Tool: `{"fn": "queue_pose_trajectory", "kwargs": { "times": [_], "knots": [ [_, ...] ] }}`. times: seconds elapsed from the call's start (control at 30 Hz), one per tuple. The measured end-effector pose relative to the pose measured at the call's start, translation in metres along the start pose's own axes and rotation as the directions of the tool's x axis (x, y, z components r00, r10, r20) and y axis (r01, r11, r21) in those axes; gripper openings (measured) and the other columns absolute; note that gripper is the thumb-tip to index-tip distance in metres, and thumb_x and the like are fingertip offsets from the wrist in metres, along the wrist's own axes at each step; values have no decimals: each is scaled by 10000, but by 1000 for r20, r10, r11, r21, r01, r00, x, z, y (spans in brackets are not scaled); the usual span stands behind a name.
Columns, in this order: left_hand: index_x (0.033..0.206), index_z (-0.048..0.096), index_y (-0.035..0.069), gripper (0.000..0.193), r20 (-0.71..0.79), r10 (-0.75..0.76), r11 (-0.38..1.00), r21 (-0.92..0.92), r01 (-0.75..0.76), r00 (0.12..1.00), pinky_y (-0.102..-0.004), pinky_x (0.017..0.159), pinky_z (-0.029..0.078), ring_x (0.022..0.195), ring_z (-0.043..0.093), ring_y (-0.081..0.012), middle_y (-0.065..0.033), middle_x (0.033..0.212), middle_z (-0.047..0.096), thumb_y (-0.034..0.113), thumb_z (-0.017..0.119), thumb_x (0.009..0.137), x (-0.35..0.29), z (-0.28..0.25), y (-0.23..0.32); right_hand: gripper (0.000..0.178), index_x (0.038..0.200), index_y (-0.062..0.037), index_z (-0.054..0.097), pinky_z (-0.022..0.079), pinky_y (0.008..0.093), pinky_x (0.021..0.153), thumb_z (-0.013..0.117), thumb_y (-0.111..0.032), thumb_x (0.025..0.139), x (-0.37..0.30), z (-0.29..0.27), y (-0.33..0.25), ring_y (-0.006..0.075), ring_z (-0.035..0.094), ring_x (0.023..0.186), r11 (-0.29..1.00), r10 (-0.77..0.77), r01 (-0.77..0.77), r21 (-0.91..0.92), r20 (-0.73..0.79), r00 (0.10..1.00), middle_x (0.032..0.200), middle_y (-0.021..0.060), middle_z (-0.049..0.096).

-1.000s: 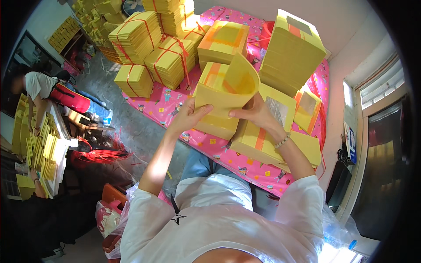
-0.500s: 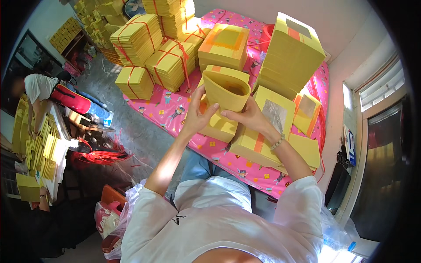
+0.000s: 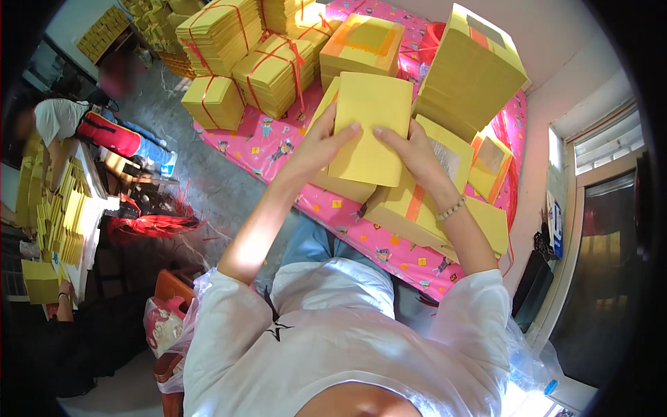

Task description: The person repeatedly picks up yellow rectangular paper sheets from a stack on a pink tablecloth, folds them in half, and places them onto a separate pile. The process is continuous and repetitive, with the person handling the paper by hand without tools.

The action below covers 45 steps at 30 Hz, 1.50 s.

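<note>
A folded piece of yellow paper (image 3: pixel 374 104) is between my two hands, its plain broad face turned up. My left hand (image 3: pixel 321 147) grips its left edge, thumb on top and fingers mostly hidden behind. On the right edge my right hand (image 3: pixel 421 158) grips it the same way, with a beaded bracelet at the wrist. Whether the paper is one sheet or several layers, I cannot tell. Beneath it lie yellow paper stacks, one of them, the near stack (image 3: pixel 403 212), bearing an orange strip and a silvery patch.
A pink patterned cloth (image 3: pixel 258 156) covers the table. Red-tied paper bundles (image 3: pixel 274 73) stand at the far left, a tall paper stack (image 3: pixel 467 76) at the far right. Behind it is a red container (image 3: pixel 432 38). Another person (image 3: pixel 104 135) bends over a paper-laden table at left.
The paper was bowed open with a hollow showing; now it is flat with its broad face up. Both hands still hold its sides, and the head view has shifted slightly.
</note>
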<state>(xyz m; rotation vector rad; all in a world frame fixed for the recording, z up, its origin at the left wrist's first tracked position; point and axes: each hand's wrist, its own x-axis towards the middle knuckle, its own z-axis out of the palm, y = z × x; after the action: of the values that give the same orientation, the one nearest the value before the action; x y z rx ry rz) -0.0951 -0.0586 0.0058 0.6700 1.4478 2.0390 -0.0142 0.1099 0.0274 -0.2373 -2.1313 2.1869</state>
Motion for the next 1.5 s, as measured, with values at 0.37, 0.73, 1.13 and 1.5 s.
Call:
{"fn": "queue_pose_trajectory", "kwargs": {
  "times": [0.37,0.73,1.13,1.5],
  "knots": [
    [1292,442,-4,374,37,-245,958,-143,248,969,-310,920,452,1101,556,-168,-93,1222,561,217,443,990,6,-1,4,487,1232,54,455,507,301,871,651,-201,866,-6,-3,-4,186,598,1029,959,146,-156,235,61,987,1164,135,577],
    [1268,451,-11,346,14,-198,977,-79,199,980,-304,916,451,1096,552,-160,-92,1204,567,195,437,990,4,10,7,489,1245,78,458,512,310,875,656,-147,859,-11,-5,-5,204,607,1038,945,164,-167,283,32,986,1176,153,585],
    [1238,426,-3,296,-107,239,970,-18,-242,965,-262,876,437,1043,512,-107,-67,1129,554,134,457,978,-18,36,-3,490,1251,13,454,503,288,847,683,-104,834,-31,0,-7,150,597,1015,983,-160,156,-101,-29,987,1143,99,598],
    [1216,438,-16,297,-155,327,935,200,-294,932,-282,823,457,963,558,-147,-84,1069,584,146,462,968,-26,37,-10,428,1227,22,486,505,281,831,653,-128,863,-44,5,-12,144,606,991,977,-189,179,-117,-74,979,1120,102,611]
  ]
}}
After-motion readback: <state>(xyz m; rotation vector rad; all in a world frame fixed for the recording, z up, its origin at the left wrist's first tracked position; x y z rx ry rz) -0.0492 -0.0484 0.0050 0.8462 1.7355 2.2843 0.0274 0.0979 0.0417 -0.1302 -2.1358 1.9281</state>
